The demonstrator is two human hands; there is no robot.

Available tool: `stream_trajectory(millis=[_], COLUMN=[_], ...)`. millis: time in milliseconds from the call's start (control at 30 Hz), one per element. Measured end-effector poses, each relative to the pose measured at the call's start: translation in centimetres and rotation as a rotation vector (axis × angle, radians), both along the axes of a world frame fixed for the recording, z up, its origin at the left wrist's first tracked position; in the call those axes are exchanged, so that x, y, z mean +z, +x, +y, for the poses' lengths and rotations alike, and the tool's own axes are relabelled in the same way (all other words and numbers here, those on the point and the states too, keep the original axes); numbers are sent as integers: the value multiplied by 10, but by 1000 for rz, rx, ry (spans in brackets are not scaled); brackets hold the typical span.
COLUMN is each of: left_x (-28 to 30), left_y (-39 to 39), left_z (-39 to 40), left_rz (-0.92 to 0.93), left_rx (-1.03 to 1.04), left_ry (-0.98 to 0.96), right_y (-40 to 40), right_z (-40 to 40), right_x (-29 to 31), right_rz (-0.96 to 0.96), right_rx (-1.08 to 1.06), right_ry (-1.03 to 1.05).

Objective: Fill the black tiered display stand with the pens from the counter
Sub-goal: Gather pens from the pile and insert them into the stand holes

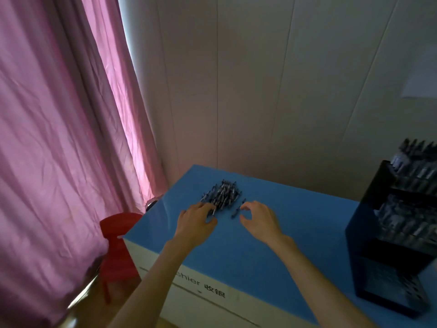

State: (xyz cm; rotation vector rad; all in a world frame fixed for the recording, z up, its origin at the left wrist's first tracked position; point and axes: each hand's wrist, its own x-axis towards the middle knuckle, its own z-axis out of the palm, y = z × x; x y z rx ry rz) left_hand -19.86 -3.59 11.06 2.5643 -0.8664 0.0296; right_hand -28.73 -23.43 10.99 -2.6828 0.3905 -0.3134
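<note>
On the blue counter [272, 245], one black tiered display stand [392, 235] at the right edge looks largely stocked, its upper tiers full of pens. One heap of pens [222, 194], too many to count, waits well apart from it, one stray pen [237, 208] just beside. Left hand [197, 220] grips pens at the heap's near edge; right hand [257, 217] hovers curled, holding nothing.

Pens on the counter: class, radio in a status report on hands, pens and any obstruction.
Left hand gripping pens at the pile. Right hand curled beside a stray pen, holding nothing. Stand partly filled at right. Nothing between pile and stand.
</note>
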Motion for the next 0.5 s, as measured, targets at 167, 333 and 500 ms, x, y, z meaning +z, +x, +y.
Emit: stream_trajectory(millis=[167,333,500], left_x=[-7,-17,-35], left_y=[45,79,116], left_z=[37,47,39], left_rz=[18,65,79], left_rx=[-20,-43,-82], left_ry=[1,-8,1], right_y=[36,56,76], right_z=[38,57,52], right_x=[-8,-18,-33], right_rz=[-17,44,68], right_rx=[-47,-82,-123], right_ry=[22,-3,20])
